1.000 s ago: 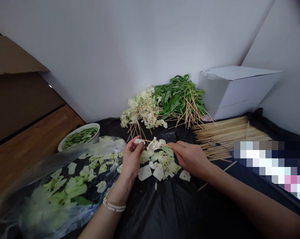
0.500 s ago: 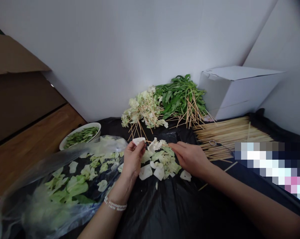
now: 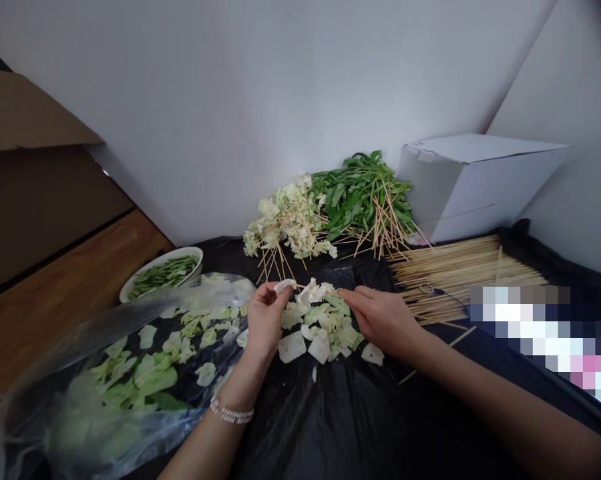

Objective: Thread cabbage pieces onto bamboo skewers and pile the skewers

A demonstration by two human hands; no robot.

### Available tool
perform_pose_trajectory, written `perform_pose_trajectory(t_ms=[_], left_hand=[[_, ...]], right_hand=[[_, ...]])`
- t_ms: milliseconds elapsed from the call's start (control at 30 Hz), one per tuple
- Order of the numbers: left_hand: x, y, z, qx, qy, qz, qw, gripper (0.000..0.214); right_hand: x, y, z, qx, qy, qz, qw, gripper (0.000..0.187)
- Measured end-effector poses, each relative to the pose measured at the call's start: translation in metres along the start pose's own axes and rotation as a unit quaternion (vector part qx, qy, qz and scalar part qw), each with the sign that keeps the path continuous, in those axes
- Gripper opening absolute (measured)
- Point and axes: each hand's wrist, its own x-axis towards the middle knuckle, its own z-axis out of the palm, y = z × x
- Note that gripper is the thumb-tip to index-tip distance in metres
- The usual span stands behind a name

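Observation:
My left hand (image 3: 266, 313), with a beaded bracelet at its wrist, pinches a white cabbage piece (image 3: 284, 286) between thumb and fingers. The tip of a thin wooden skewer (image 3: 300, 287) meets that piece. Other cabbage pieces (image 3: 310, 291) are threaded along the skewer between my hands. My right hand (image 3: 380, 317) is closed round the skewer's other end, which its fingers mostly hide. Below both hands lies a loose heap of cut cabbage (image 3: 330, 331) on black plastic sheeting (image 3: 300, 427).
Skewered cabbage (image 3: 285, 213) and skewered leafy greens (image 3: 350, 193) lie by the wall. A white box (image 3: 480, 187) and many bare skewers (image 3: 460, 267) are at right. At left are a clear bag (image 3: 105, 427) with cabbage and a white bowl (image 3: 200, 267) of green pods.
The cabbage piece in my left hand has tilted and shifted slightly right and down, closer to the skewer. My right hand stays almost in place.

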Motion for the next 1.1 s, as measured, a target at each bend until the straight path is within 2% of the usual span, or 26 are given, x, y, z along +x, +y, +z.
perform_pose_trajectory(t_ms=[167,333,467,533,633,733,1100], left_hand=[[-0.0001,0.0009,0.0003,0.027,0.002,0.034,0.999,0.021],[-0.0001,0.0008,0.0022,-0.003,0.002,0.055,0.998,0.028],[0.0019,-0.0015,0.0000,0.043,0.002,0.068,0.997,0.020],[0.0041,-0.0028,-0.0021,0.044,0.016,0.063,0.997,0.020],[0.0071,-0.0036,-0.0042,-0.005,0.038,0.017,0.999,0.023],[0.0080,-0.0041,-0.0040,-0.040,0.036,-0.018,0.998,0.026],[0.0035,-0.0055,-0.0010,0.011,0.008,0.008,1.000,0.026]], right_hand=[[0.0003,-0.0017,-0.0006,0.003,-0.017,0.003,1.000,0.035],[0.0004,-0.0011,-0.0004,0.003,-0.017,0.007,1.000,0.035],[0.0002,0.0005,0.0013,0.004,-0.014,0.013,1.000,0.035],[-0.0001,0.0007,0.0021,0.002,-0.012,0.011,1.000,0.035],[-0.0004,0.0006,0.0025,-0.001,-0.006,0.004,1.000,0.035],[-0.0004,0.0002,0.0018,-0.002,-0.002,-0.001,1.000,0.035],[-0.0004,-0.0004,0.0025,-0.008,-0.018,0.005,1.000,0.035]])
